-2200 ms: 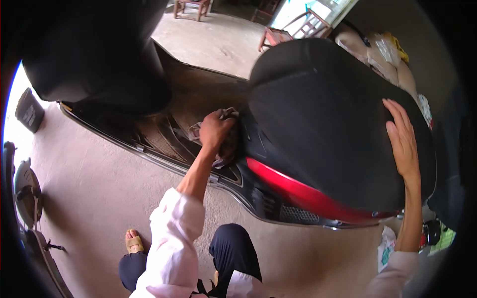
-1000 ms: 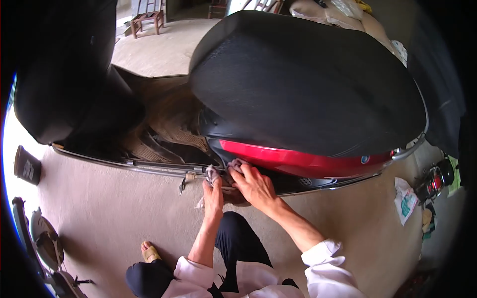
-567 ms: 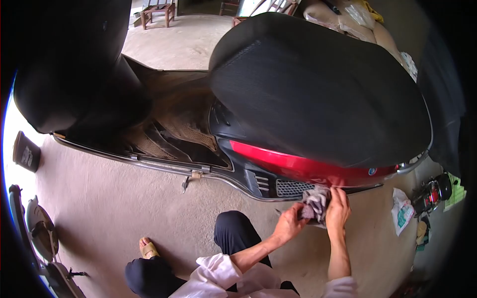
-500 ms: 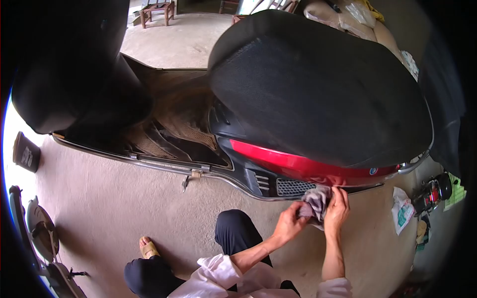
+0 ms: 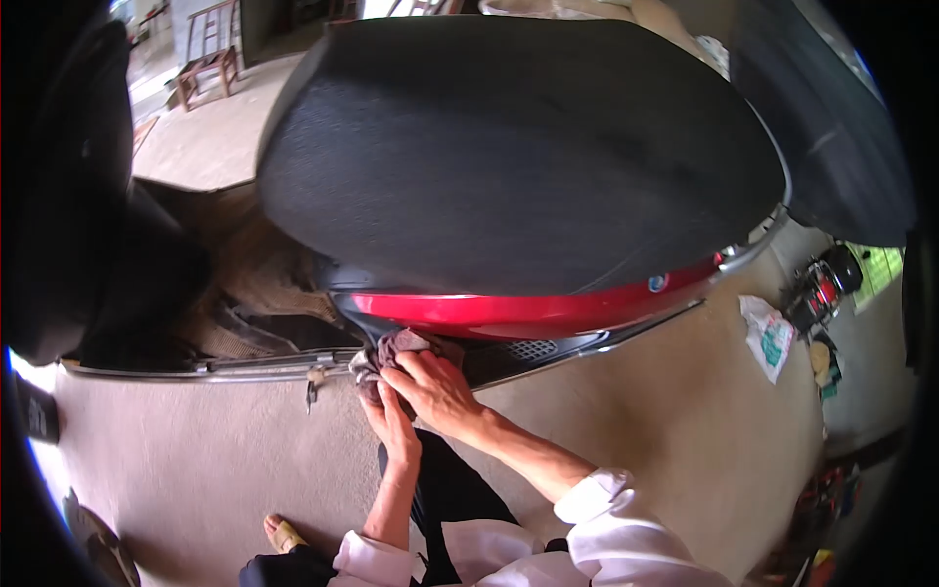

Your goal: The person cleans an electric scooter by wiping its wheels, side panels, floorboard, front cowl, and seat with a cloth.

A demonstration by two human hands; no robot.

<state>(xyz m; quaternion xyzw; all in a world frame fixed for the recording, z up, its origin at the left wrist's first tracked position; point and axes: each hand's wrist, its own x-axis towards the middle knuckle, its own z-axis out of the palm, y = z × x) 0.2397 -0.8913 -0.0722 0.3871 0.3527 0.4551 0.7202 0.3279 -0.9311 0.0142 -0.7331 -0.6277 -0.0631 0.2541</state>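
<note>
A scooter with a black seat (image 5: pixel 518 157) and a red side panel (image 5: pixel 499 313) stretches across the view. Both my hands are at its lower side, on a crumpled greyish-purple rag (image 5: pixel 399 348). My right hand (image 5: pixel 435 391) presses the rag against the body at the front end of the red panel, fingers bent over the cloth. Just left of it, my left hand (image 5: pixel 393 421) grips the rag's lower part from below. The cloth hides the bodywork behind it. A dark grille (image 5: pixel 533 349) shows to the right of my hands.
The footboard (image 5: pixel 264 328) lies to the left, with a small kickstand-like part (image 5: pixel 312 389) below its edge. A white plastic bag (image 5: pixel 769 338) and a small engine-like machine (image 5: pixel 827 289) are on the floor at right. A wooden chair (image 5: pixel 208 64) stands at the back left.
Both hands and the rag have moved left along the scooter's side, from the grille to the front of the red panel. The head view has shifted too.
</note>
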